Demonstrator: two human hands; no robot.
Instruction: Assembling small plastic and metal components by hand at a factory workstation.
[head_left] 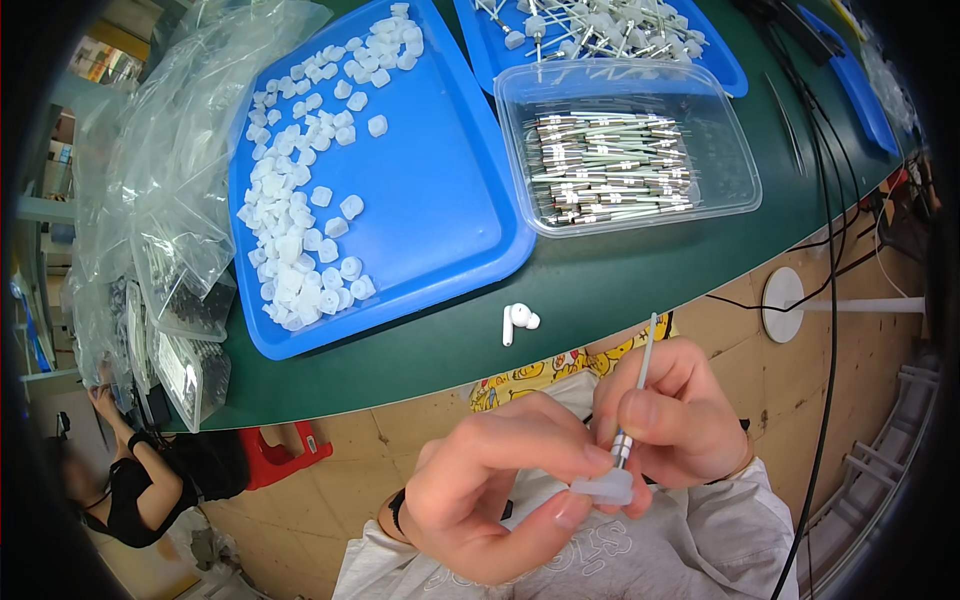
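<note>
My left hand (495,485) pinches a small white plastic cap (604,489) between thumb and forefinger, low in the view over my lap. My right hand (680,415) grips a thin white rod with a metal end (637,395), held upright, its metal tip set into the cap. Both hands are close together, below the table's near edge. On the green table (600,280) a blue tray (430,190) holds many loose white caps (300,230). A clear plastic tub (625,145) holds several of the same rods.
A second blue tray (720,70) at the back holds assembled rods with caps. A white earbud (517,321) lies near the table edge. Clear plastic bags (170,200) pile at the left. Black cables (830,200) run at the right. Another person (140,490) crouches lower left.
</note>
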